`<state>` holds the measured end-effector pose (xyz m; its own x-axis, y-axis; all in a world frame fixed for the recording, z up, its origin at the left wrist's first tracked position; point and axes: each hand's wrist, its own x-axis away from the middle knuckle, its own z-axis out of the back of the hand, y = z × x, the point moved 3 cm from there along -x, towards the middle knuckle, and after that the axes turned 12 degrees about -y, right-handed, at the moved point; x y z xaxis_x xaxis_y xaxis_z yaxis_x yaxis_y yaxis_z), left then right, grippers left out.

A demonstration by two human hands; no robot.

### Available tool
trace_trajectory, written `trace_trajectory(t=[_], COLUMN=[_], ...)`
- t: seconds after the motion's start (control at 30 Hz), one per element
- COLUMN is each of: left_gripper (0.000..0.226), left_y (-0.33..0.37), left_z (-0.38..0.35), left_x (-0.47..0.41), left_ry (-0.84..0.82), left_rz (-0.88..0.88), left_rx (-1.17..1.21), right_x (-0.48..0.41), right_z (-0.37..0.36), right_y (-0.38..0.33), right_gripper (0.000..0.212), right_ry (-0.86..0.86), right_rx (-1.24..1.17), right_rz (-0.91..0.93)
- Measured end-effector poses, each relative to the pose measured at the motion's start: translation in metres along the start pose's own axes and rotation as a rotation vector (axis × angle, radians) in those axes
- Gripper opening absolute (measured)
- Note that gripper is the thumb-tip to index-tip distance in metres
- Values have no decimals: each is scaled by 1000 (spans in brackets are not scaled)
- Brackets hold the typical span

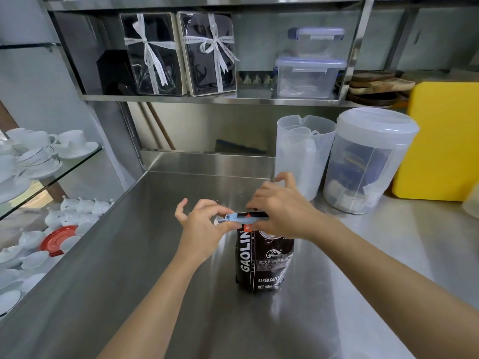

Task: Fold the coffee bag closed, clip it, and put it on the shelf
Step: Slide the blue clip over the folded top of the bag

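Note:
A dark brown coffee bag (263, 263) with white lettering stands upright on the steel counter (160, 255). Its top is folded over, and a light blue clip (234, 218) lies across the fold. My left hand (202, 229) pinches the clip's left end between thumb and fingers. My right hand (281, 211) presses down on the folded top and the clip's right part, hiding that end. The steel shelf (254, 100) runs above the counter at the back.
On the shelf stand two ribboned gift boxes (181, 53) and stacked clear containers (309, 66). A plastic jug (302, 154), a lidded tub (365, 161) and a yellow board (443, 141) stand at the right. Glass shelves with white cups (46, 151) are at the left.

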<state>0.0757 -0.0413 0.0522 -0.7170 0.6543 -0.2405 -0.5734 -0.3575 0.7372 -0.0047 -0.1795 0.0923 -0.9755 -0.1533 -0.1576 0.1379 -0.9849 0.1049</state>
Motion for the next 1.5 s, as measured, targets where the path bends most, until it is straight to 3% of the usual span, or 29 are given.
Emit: trace_trajectory(t=[0.17,0.37,0.5,0.77,0.93,1.07,1.17,1.33,1.43,1.5], left_gripper=[15,48,47,57,34,32,32,20,8,17], left_y=[1,-4,-3,1,3,-9,-15,-18,-17,-19], left_z=[1,-2,-3,-11,-22,-20,-16,-17,-21,-26], left_x=[7,12,12,14,23,19,15,11,12,15], left_ry=[35,237,234,171,273,309,296,223,161,116], left_rz=[-49,-110,-156,-120,-67,-126,-126,-125,-116,-84], left_rx=[-19,-413,-552,-442,-514,-416,-354,-158,-55,31], right_x=[-18,-19,-16,-17,-19,-21,-16,9,31,45], right_z=[-10,-16,-18,-24,-29,-30,-24,-12,-17,-31], right_y=[-12,-12,-17,-21,-20,-19,-12,5,18,23], right_gripper=[20,15,14,21,22,16,16,69,68,67], right_ry=[-32,3,47,112,148,169,136,65,147,187], right_rx=[12,79,25,-25,81,90,-45,-369,-679,-943], right_rz=[43,1,-4,-49,-117,-126,-128,-256,-387,-470])
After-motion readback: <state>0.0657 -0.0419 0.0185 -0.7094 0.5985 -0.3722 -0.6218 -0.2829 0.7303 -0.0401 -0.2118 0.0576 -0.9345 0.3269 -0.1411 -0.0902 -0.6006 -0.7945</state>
